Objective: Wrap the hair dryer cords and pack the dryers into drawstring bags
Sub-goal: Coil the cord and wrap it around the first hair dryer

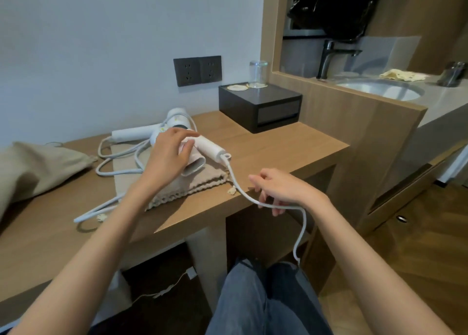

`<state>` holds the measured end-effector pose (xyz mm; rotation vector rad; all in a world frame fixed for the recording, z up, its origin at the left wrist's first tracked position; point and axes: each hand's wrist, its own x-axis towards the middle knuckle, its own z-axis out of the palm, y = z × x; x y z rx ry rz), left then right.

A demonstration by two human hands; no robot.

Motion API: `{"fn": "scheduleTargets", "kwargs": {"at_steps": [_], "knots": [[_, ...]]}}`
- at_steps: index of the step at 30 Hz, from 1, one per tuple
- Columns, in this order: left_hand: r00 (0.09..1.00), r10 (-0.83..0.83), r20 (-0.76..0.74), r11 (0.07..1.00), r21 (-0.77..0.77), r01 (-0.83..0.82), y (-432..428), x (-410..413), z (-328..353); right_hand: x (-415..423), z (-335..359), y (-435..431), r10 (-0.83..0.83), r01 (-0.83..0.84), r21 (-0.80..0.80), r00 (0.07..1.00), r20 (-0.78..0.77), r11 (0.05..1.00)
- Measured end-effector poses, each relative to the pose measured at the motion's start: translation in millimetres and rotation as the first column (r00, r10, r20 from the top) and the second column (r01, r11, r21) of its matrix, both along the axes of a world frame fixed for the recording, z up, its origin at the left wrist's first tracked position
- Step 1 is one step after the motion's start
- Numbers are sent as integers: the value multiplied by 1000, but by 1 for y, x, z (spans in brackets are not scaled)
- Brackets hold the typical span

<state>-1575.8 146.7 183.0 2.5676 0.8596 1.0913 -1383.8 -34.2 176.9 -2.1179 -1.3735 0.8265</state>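
Your knees in blue jeans (266, 299) sit lowest in view, below and in front of the black box (260, 106).

Right hand (281, 189): in front of the black box, just off the front edge of the wooden counter (278, 142). Fingers curled downward round the white cord (239, 184), which runs through them. From that grip the cord climbs back toward the box to the handle end of the pink hair dryer (211, 150). Its other end drops toward your knees.

Left hand (169, 155): left of the box and nearer you. Fingers arched over the pink hair dryer's body, thumb against its side, holding it. The dryer lies on a flat beige drawstring bag (177, 191) on the counter, nozzle toward you.

White hair dryer (141, 133): left of the box, just behind the pink one, its own cord lying in loose loops on the counter.

Second bag (38, 167): far left of the box, bulging.

A clear glass (257, 74) stands on the box's top. Wall sockets (197, 70) sit above and left of the box. Basin (379, 89) and tap (329, 56) lie to its right.
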Motion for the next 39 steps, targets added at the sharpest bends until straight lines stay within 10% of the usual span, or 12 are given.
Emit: {"fn": "scheduleTargets", "kwargs": {"at_steps": [8, 16, 26, 32, 39], "knots": [[987, -5, -164, 992, -125, -16, 43, -27, 4, -21, 8, 52, -123, 63, 157, 905, 408, 985], [989, 34, -141, 934, -349, -82, 77, -18, 7, -31, 0, 111, -7, 14, 183, 999, -37, 983], [959, 149, 241, 729, -682, 58, 87, -21, -8, -29, 21, 119, -94, -107, 413, 894, 438, 904], [861, 109, 497, 648, -692, 318, 80, -27, 13, -14, 54, 129, -59, -55, 706, 989, 136, 706], [889, -128, 439, 647, -643, 411, 68, -42, 31, 0, 75, 160, 19, 74, 812, 994, -105, 579]]}}
